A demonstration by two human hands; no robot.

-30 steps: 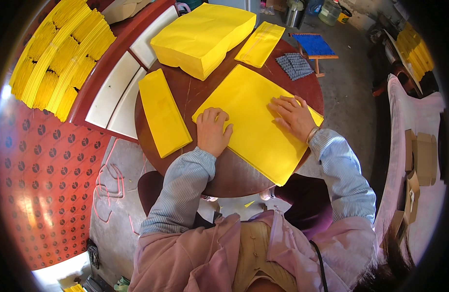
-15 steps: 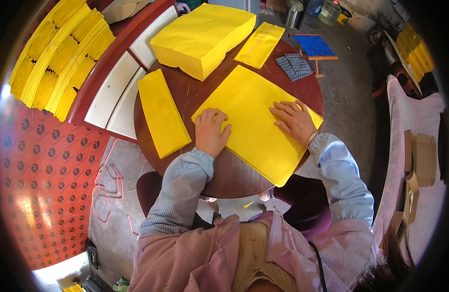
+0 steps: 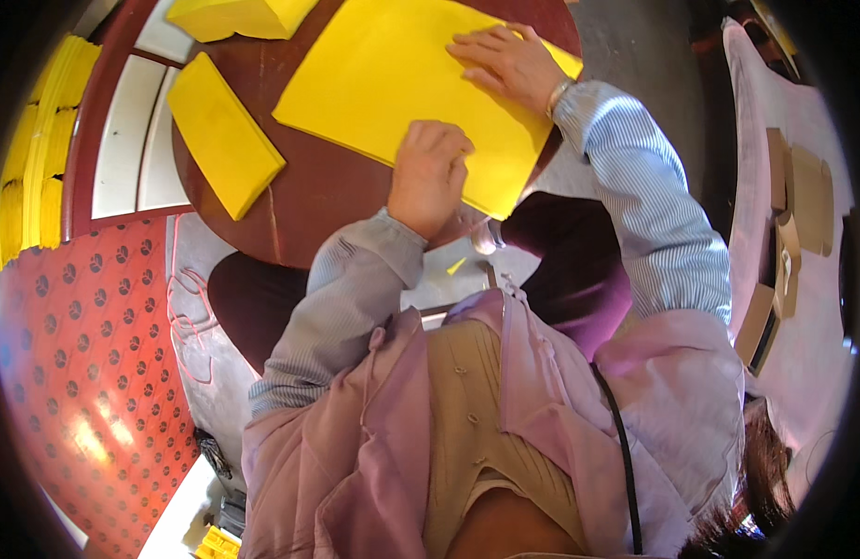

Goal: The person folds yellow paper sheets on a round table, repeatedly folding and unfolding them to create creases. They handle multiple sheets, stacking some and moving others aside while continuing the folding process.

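The big yellow sheet [image 3: 421, 88] lies flat on the round counter [image 3: 327, 191], its near corner overhanging the edge. The left hand [image 3: 428, 177] presses on it with fingers curled; the right hand [image 3: 506, 61] lies spread flat. Uneven pressure could skew or crumple it (paper slides easily). Its long axis runs diagonally, far-left to near-right.

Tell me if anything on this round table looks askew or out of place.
Nothing is spilled or damaged. The large yellow paper sheet lies at an angle under both hands, its near corner overhanging the dark round wooden table edge.
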